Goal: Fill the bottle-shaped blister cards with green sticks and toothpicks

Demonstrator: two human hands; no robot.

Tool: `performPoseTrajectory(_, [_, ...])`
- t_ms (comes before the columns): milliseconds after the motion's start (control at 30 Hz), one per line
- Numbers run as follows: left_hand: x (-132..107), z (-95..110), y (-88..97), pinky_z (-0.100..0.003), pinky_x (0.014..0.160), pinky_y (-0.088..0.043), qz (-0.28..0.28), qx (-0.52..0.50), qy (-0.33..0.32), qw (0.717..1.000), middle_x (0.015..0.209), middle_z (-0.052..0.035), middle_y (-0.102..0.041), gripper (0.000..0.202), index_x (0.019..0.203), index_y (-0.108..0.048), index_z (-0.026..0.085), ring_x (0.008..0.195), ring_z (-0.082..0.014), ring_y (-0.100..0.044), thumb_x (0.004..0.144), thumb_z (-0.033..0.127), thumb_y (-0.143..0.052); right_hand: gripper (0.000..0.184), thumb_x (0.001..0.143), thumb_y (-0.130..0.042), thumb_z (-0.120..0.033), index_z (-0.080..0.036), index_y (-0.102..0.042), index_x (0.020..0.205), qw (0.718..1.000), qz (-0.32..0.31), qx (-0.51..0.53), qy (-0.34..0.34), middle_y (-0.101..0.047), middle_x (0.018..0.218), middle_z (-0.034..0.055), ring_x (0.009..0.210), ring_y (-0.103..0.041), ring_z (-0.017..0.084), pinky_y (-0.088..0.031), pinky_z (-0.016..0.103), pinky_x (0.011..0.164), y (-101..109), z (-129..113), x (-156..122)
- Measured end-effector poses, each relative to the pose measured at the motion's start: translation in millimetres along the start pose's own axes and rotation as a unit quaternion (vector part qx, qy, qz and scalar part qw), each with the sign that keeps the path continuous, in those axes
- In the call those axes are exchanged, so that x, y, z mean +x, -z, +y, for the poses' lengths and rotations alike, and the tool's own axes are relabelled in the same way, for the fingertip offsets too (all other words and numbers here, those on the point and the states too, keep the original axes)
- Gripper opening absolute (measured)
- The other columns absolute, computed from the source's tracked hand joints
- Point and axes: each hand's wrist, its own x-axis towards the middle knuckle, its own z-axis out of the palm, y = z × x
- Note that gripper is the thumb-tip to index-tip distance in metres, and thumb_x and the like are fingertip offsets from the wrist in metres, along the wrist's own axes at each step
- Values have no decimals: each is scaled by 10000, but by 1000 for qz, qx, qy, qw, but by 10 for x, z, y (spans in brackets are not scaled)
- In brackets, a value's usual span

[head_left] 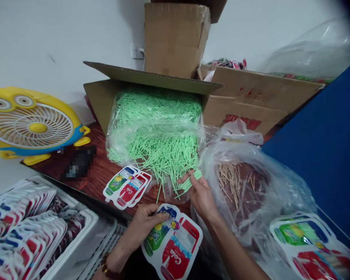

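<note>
My left hand (141,227) grips a flat packet shaped like two bottles (179,247), printed green with a Sprite label and red with a Cola label, its thumb on the upper front. A small bundle of thin light-green sticks (196,175) is pinched in my right hand (203,193). Just beyond that hand, a large heap of the same green sticks (163,149) spills from a clear plastic bag in a cardboard box lying on its side. A few more matching packets (127,187) lie on the dark wooden table, left of the heap.
Brown sticks (230,181) lie in an opened plastic bag (271,171) at right. Another packet (312,245) is at lower right. A white bin (84,229) holds rows of packets at lower left. A yellow fan (37,127) stands at left; cartons (175,39) are stacked behind.
</note>
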Motion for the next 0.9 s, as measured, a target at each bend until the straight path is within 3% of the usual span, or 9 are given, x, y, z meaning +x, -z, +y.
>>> performPoseTrajectory(100, [26,31,-70,-232,596,-483,-28,-15,2,1000,739,-44,-752,216,792,-739,126,615,-145,-648,730,333,-743,152,837,-629,-311,-262,-566,965,991,-24,127,-31,-650,790,-28,817,-652,173,-466,343,865,-204,-155,-189])
performPoseTrajectory(233, [44,53,-123,-220,591,-465,-39,-35,4,999,715,-27,-737,212,789,-740,127,581,-115,-618,719,327,-754,140,844,-627,-301,-262,-555,957,980,-17,188,-59,-642,790,-20,838,-669,185,-516,342,814,-350,-204,-405])
performPoseTrajectory(433, [63,37,-94,-224,590,-424,-52,-19,-8,998,680,-14,-701,219,791,-733,120,567,-104,-573,724,328,-750,150,835,-639,-290,-247,-564,958,979,16,185,-87,-658,802,-8,847,-676,197,-546,329,762,-340,-132,-513])
performPoseTrajectory(667, [78,55,-71,-204,530,-333,-93,62,-46,993,599,20,-600,233,690,-703,116,534,-82,-456,783,330,-686,129,852,-617,-285,-254,-557,961,982,-10,176,-72,-645,801,-10,917,-665,198,-538,329,795,-340,-224,-514])
performPoseTrajectory(900, [67,90,-135,-195,509,-304,-136,34,-83,987,588,35,-551,217,651,-695,125,526,-77,-401,791,288,-667,186,832,-643,-357,-238,-554,944,984,6,152,-92,-669,823,-2,862,-680,196,-534,334,796,-387,-246,-525])
